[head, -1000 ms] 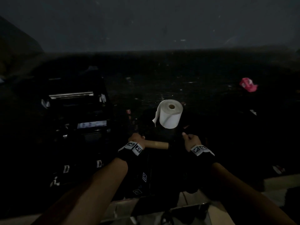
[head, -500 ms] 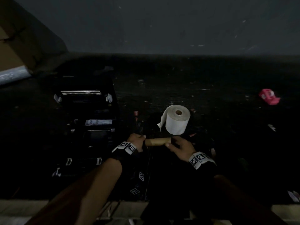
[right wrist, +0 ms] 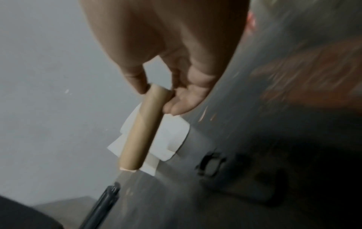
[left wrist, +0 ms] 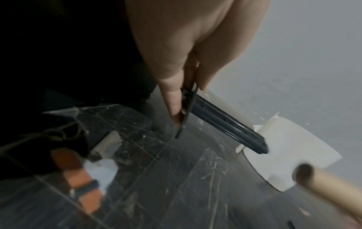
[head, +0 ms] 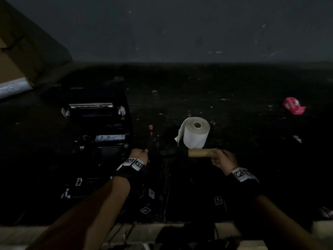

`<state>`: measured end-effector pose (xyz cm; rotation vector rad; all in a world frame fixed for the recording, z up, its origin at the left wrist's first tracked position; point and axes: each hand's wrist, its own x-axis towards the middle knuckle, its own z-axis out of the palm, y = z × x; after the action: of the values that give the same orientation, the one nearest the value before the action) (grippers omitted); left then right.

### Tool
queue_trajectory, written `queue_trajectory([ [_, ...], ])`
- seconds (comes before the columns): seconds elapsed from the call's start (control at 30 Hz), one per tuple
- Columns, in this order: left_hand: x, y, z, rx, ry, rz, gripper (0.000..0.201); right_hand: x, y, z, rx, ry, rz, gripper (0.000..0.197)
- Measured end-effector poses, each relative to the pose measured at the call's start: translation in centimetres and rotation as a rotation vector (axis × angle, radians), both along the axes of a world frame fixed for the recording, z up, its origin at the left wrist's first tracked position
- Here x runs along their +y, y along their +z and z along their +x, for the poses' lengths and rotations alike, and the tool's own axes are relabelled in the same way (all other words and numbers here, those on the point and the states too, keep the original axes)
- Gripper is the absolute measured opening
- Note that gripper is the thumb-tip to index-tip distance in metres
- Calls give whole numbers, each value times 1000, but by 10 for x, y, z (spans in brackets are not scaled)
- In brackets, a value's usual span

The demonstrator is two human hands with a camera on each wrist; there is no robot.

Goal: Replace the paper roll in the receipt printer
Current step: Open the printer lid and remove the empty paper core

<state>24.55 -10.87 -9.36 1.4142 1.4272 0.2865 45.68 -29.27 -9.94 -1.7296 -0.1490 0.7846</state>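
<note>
The black receipt printer [head: 100, 127] sits at the left of the dark table with its lid up. A full white paper roll [head: 196, 134] [left wrist: 290, 147] stands on end mid-table, its loose end hanging at the left. My left hand [head: 138, 156] [left wrist: 188, 99] pinches one end of a dark spindle rod [head: 168, 152] [left wrist: 225, 124] that points right. My right hand [head: 223, 157] [right wrist: 162, 94] pinches the right end of the bare brown cardboard core [head: 200, 153] [right wrist: 143, 131]. The core is clear of the rod, with a small gap between them.
A pink tape dispenser [head: 293, 106] lies far right. A cardboard box [head: 18, 56] leans at the back left corner. A small red item [head: 150, 127] lies between printer and roll. The scratched table's front edge [head: 162, 224] runs just behind my forearms.
My right hand took hold of the core and drew it rightward off the rod. My left hand kept hold of the rod near the printer.
</note>
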Motion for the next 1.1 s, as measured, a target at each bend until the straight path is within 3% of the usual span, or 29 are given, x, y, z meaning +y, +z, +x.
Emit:
queue_trajectory([
  [0.1,-2,7,2,9,4,40,33,-2,-1,-12,-174,258,-161,26],
  [0.2,-4,8,6,-12,-19,30,33,4,-3,-37,-458,592,-373,29],
  [0.27,-3,6,10,-42,-16,40,29,11,-4,-49,-529,664,-453,38],
  [0.53,-1,-7,12,-109,-147,-16,29,24,-10,-53,-621,642,-581,42],
  [0.67,-4,-6,17,-121,-284,-39,26,18,5,-41,-707,560,-453,35],
  [0.87,-26,12,46,-167,-528,-10,31,12,35,-39,-665,811,-313,26],
  [0.97,-39,26,62,-195,-640,32,29,4,45,-32,-546,776,-281,38],
  [1.03,-47,29,71,-201,-712,39,20,-1,48,-26,-486,739,-292,57],
  [1.1,-54,27,80,-202,-759,51,22,-7,45,-19,-380,715,-275,74],
])
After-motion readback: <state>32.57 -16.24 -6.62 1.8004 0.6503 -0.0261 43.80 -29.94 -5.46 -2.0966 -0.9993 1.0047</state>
